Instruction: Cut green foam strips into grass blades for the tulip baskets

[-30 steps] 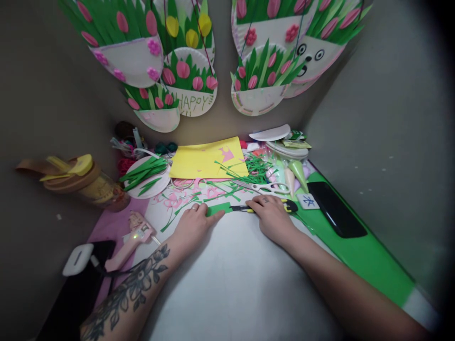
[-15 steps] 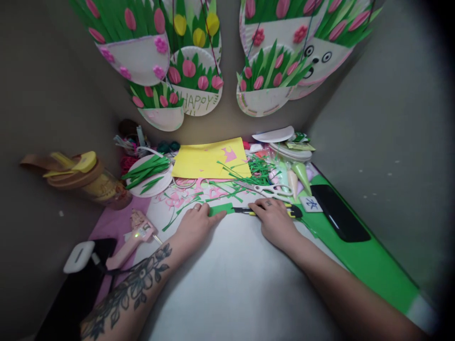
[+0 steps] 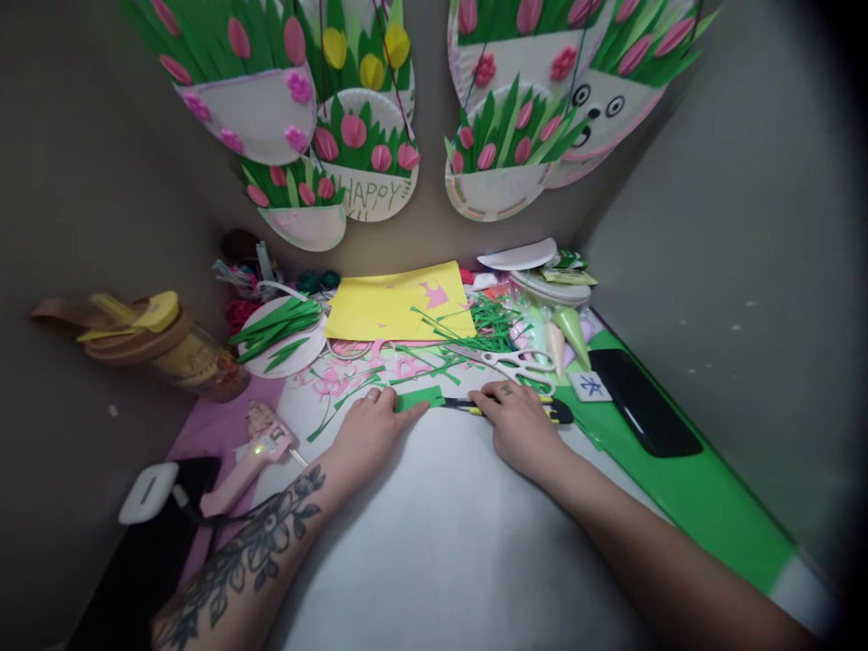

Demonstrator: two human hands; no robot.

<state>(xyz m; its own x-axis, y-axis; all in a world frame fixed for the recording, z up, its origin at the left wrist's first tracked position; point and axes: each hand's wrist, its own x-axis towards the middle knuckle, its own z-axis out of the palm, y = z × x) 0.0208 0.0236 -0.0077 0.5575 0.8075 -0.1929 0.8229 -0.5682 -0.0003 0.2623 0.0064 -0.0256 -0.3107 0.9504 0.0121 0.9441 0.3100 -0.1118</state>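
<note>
Against the white work surface (image 3: 407, 542), my left hand (image 3: 366, 434) holds down a small piece of green paper (image 3: 424, 396), its thumb stretched along the lower edge. My right hand (image 3: 519, 429) is closed over a yellow and black utility knife (image 3: 561, 412). The blade points left and meets the right end of the green paper; whether it lies over or under the edge I cannot tell. White-handled scissors (image 3: 519, 363) lie just beyond my right hand. Green paper strips (image 3: 498, 325) are heaped behind them.
At the back are a yellow sheet (image 3: 400, 303) and a paper plate (image 3: 308, 353) with green leaves. On the left stand a pink glue gun (image 3: 248, 461) and a lidded cup (image 3: 196, 353). A black phone (image 3: 644, 402) lies right. Tulip plate crafts (image 3: 380, 194) hang on the wall.
The view has shifted slightly, so everything appears a little further left. Both hands keep almost the same places on the green paper and the knife.
</note>
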